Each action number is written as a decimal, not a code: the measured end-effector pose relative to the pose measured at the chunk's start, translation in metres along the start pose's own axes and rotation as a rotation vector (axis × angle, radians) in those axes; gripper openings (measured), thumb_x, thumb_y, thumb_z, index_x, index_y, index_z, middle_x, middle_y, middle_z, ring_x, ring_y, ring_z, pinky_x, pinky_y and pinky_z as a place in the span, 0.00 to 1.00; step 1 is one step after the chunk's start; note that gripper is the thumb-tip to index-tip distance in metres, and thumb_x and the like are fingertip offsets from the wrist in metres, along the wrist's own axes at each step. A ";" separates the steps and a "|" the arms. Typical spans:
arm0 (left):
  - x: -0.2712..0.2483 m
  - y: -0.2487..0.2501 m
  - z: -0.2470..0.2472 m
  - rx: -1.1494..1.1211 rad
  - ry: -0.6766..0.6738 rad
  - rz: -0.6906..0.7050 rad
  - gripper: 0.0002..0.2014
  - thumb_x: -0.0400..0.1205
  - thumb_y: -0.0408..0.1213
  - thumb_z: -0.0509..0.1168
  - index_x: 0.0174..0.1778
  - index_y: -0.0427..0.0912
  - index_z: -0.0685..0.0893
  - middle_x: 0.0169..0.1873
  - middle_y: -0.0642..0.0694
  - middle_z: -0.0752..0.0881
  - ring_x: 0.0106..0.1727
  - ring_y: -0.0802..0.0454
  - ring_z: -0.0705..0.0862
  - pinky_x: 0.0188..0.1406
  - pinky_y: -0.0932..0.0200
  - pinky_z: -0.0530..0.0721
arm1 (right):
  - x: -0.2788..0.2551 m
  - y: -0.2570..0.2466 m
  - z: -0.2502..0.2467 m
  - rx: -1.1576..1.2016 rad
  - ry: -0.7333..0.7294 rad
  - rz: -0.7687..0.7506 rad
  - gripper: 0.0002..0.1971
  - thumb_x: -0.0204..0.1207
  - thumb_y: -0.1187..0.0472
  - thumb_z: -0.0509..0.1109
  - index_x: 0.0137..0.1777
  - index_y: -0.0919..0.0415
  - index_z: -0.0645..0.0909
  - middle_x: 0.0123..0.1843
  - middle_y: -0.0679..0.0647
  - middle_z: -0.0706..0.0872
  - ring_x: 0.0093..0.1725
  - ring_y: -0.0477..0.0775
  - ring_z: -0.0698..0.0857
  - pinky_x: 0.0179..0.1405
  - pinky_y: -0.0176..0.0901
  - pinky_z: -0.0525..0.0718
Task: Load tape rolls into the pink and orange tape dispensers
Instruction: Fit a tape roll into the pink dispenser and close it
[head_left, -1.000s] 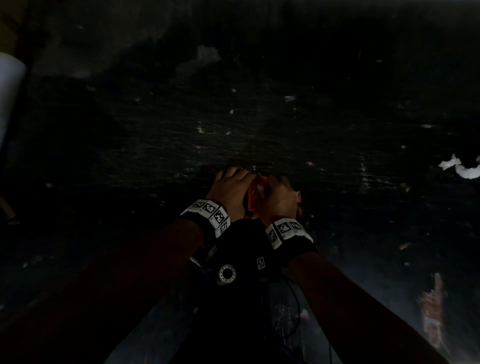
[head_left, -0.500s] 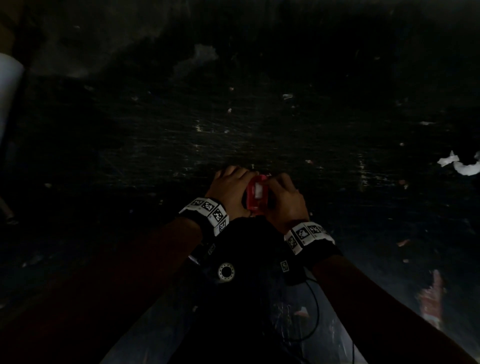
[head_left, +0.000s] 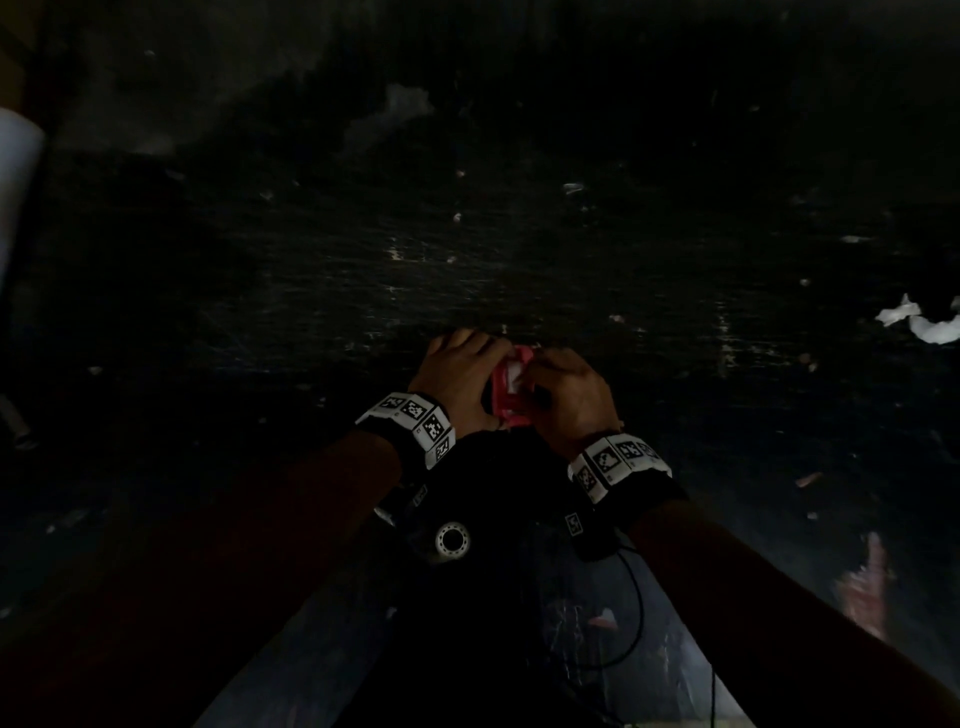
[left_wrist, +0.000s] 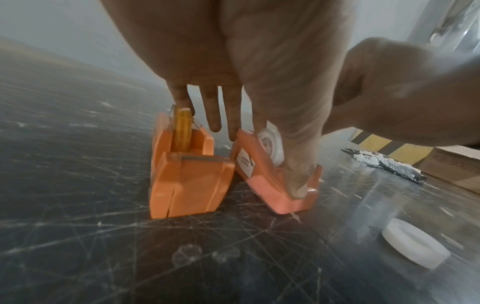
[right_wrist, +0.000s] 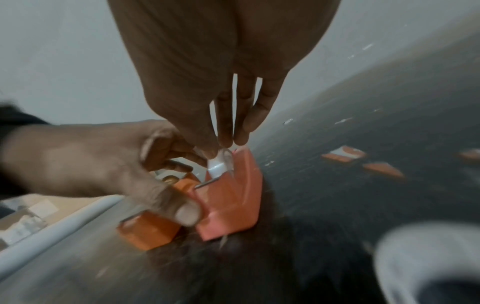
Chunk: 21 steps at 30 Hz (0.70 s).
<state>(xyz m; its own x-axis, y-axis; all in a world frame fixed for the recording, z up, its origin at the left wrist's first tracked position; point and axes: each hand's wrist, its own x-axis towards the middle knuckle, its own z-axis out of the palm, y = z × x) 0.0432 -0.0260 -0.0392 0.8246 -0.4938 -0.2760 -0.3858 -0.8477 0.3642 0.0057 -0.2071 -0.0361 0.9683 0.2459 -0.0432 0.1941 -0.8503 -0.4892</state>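
The left hand (left_wrist: 259, 86) steadies the pink dispenser (left_wrist: 275, 176) on the desk (left_wrist: 78, 236) with fingers clamped on it, while the right hand (right_wrist: 207, 72) pinches the tape end (right_wrist: 218, 162); pull it slowly, straight over the cutter.

Orange dispenser (left_wrist: 187, 174) touching pink dispenser (left_wrist: 280, 181); loose white roll (left_wrist: 415, 242) near, bare scratched tabletop (left_wrist: 78, 226) leftward.

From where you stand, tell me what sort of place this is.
Probably a workshop or packing bench: a dark, heavily scratched worktop, torn paper scraps, a cardboard box at its edge.
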 end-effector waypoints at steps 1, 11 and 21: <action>0.000 0.000 0.000 0.003 0.000 -0.001 0.48 0.63 0.67 0.75 0.78 0.52 0.68 0.73 0.50 0.76 0.75 0.46 0.70 0.73 0.44 0.67 | -0.005 0.000 0.002 0.004 0.022 -0.010 0.05 0.71 0.61 0.76 0.44 0.60 0.89 0.50 0.60 0.89 0.50 0.66 0.87 0.44 0.59 0.88; 0.000 0.005 -0.004 0.021 -0.026 -0.020 0.48 0.63 0.61 0.79 0.78 0.52 0.68 0.75 0.49 0.75 0.77 0.45 0.69 0.75 0.43 0.65 | -0.049 0.004 0.026 0.068 0.077 0.022 0.11 0.72 0.55 0.69 0.49 0.54 0.91 0.50 0.57 0.91 0.49 0.65 0.89 0.44 0.56 0.89; -0.001 0.005 -0.003 0.023 -0.026 -0.015 0.48 0.63 0.61 0.79 0.78 0.51 0.69 0.75 0.48 0.75 0.77 0.43 0.68 0.74 0.43 0.64 | -0.047 0.007 0.031 0.117 0.100 0.185 0.09 0.68 0.52 0.80 0.37 0.55 0.85 0.41 0.53 0.87 0.41 0.60 0.87 0.42 0.50 0.85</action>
<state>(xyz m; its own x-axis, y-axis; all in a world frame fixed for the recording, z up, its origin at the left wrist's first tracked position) 0.0418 -0.0291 -0.0347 0.8197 -0.4852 -0.3045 -0.3826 -0.8593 0.3395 -0.0431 -0.2095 -0.0648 0.9976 0.0383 -0.0579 -0.0022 -0.8156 -0.5787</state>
